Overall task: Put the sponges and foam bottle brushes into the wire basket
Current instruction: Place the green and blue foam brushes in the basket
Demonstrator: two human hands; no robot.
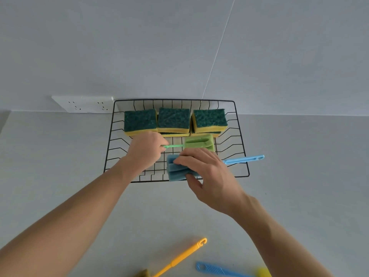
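Two hands over wire basket [242, 140] | left hand [144, 149] pinches green brush [199, 144] handle | right hand [209, 176] grips blue brush [175, 170] foam | sponges [173, 119] along far side

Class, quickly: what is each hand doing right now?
Left hand: closed on the green brush handle.
Right hand: closed on the blue brush foam head.

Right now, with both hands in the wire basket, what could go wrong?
1. The blue foam bottle brush under the right hand has its blue handle sticking over the black wire basket's rim; it may tip out.
2. The left hand pinches the green foam brush by its thin handle; it could swing into the green-and-yellow sponges.
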